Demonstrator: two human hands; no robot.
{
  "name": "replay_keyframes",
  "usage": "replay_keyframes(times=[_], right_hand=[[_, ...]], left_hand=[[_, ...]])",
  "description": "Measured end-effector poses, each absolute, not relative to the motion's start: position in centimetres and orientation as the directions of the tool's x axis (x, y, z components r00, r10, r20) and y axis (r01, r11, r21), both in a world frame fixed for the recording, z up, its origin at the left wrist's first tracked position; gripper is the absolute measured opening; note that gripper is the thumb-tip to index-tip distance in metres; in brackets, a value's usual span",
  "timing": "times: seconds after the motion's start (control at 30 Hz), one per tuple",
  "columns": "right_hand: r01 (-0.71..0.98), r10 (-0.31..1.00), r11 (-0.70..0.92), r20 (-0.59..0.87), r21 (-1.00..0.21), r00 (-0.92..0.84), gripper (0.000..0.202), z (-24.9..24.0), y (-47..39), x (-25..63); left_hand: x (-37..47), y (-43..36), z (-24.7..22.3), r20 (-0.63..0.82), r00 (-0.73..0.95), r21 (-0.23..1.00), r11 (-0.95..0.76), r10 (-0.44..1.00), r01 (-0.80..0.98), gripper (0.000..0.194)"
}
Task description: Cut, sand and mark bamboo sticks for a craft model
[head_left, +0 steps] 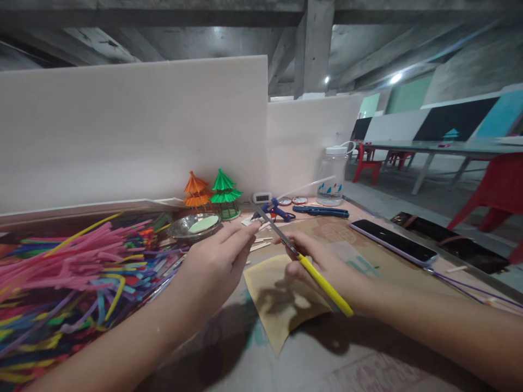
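1 pair of yellow-handled scissors (332, 289) gripped in my right hand (321, 256), above a yellow paper sheet (265, 286) on cardboard (302, 356), my left hand (214, 261) near the blades (278, 233), whether its fingers pinch anything I cannot tell

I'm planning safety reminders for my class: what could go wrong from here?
The metal end of the yellow-handled tool is close to the left hand, so a slip might poke or nick it. The glue gun lies just beyond; if hot, it could burn. A careless reach might also topple the green tiered model.
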State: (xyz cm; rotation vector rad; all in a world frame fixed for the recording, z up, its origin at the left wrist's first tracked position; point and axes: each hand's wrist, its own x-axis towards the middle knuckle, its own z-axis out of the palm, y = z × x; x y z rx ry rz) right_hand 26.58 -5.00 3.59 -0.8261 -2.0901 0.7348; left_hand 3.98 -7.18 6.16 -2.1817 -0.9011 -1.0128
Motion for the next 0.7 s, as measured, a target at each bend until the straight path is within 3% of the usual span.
replay_keyframes(times=[0.7], right_hand=[[0.444, 0.822, 0.549, 0.361, -0.709, -0.440, 0.033, 3.59, -5.16, 26.42]], left_hand=[[4.09, -7.04, 5.74, 0.816, 0.477, -0.211, -0.599, 0.327, 0.772, 0.026]])
